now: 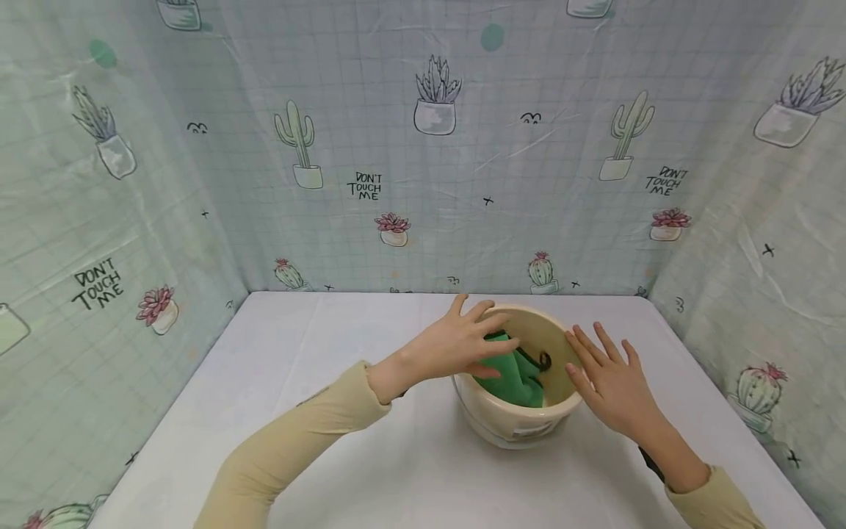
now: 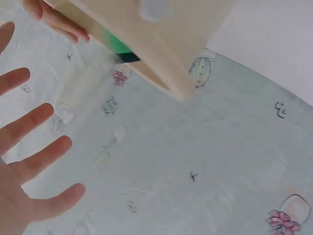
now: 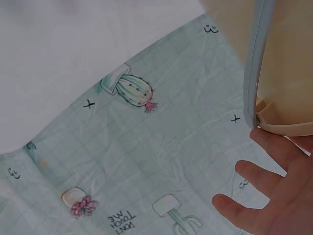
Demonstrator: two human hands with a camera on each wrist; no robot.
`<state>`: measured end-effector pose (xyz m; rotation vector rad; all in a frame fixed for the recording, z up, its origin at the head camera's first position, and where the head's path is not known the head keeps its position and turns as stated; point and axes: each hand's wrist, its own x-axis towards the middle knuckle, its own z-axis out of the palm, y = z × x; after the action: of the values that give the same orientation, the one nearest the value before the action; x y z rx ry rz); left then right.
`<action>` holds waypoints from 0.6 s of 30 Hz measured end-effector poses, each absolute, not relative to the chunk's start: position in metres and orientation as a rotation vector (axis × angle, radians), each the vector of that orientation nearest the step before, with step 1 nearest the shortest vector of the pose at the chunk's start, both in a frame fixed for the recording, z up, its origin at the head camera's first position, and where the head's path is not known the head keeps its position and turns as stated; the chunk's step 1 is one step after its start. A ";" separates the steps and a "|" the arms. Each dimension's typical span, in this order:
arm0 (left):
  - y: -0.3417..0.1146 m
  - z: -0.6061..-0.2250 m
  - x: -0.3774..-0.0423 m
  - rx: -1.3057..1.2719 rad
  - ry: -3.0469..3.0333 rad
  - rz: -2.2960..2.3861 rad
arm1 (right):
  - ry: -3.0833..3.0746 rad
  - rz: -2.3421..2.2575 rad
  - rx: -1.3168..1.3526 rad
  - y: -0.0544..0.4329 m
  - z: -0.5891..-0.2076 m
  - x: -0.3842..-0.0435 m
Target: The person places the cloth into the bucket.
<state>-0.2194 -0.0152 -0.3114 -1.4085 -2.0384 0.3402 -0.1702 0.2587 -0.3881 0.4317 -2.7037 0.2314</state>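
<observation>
A cream bucket (image 1: pixel 492 417) stands on the white table, with a crumpled green cloth (image 1: pixel 525 393) inside. The cloth has a dark edge, and a dark loop (image 1: pixel 545 361) lies beside it against the inner wall. My left hand (image 1: pixel 456 347) is over the bucket's left rim, fingers spread and nothing in them; part of the cloth is hidden behind it. At the right rim, my right hand (image 1: pixel 611 389) has its fingers extended, fingertips right at the edge. The right wrist view shows a forefinger at the rim, beside a grey strip (image 3: pixel 257 58) running down the bucket's outside.
The white table (image 1: pixel 317 455) reaches to a fabric backdrop (image 1: pixel 436 176) printed with cacti and potted plants, which rises behind it and on both sides. The bucket stands right of the table's middle, with a label (image 1: pixel 534 429) low on its front.
</observation>
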 end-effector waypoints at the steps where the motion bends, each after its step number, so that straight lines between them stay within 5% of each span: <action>1: -0.018 -0.313 -0.220 -1.396 -2.036 0.329 | -2.708 0.235 0.430 0.258 -0.387 -0.170; 18: -0.095 -0.353 -0.227 -1.239 -2.370 0.144 | -2.765 0.348 0.390 0.294 -0.389 -0.175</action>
<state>-0.2270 -0.0950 -0.3535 -1.2394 -2.3701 0.1443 -0.1747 0.2938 -0.3892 0.3904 -2.7654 0.3476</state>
